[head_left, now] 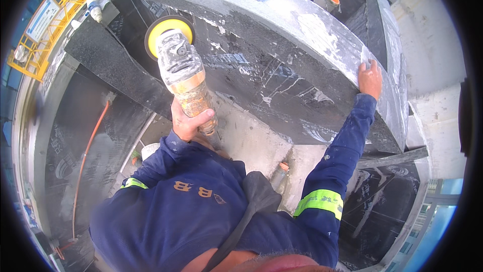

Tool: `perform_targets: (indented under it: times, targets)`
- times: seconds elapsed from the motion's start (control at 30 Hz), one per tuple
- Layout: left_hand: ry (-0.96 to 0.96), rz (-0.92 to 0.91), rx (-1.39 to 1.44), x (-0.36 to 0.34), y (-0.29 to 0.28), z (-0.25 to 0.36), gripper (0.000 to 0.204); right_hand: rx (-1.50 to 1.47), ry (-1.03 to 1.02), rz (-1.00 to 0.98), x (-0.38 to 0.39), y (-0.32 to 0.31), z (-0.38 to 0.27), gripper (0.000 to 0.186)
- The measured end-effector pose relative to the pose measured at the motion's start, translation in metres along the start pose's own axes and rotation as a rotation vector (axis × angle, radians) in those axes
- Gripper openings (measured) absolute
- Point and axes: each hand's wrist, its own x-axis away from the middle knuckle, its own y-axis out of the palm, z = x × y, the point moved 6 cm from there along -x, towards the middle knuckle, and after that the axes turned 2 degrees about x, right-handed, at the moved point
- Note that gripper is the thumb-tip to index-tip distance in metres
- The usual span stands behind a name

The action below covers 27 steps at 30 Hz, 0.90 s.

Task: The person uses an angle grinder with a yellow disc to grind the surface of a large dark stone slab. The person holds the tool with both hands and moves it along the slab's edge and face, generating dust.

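Here, the left hand is wrapped round the dusty sander, while the right hand, fingers seemingly slightly spread, rests on the grey ledge.

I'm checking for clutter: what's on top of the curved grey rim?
White patches and the right hand show on the rim; the surface directly under the hand is covered.

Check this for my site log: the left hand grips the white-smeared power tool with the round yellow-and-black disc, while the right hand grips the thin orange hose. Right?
The right hand is misread: in the head view it rests on the white-smeared grey top of the black-sided wall. The left hand does grip the power tool.
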Motion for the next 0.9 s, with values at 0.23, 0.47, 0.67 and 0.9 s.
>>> perform_targets:
  times: [0.23,0.47,0.67,0.9]
  targets:
    - [0.009,0.081,-0.074,0.003,-0.025,0.003,0.062,-0.031,-0.058,0.021,0.002,-0.001,0.002,0.034]
    - [0.079,0.134,-0.115,0.015,-0.038,0.002,0.062,0.208,-0.483,0.152,0.015,-0.008,-0.011,0.020]
    - [0.061,0.188,-0.063,0.025,-0.042,-0.009,0.060,0.316,-0.490,0.075,0.013,-0.003,-0.011,0.021]
    - [0.060,0.184,-0.045,0.028,-0.033,-0.015,0.060,-0.085,-0.072,-0.055,0.006,-0.006,0.001,0.038]
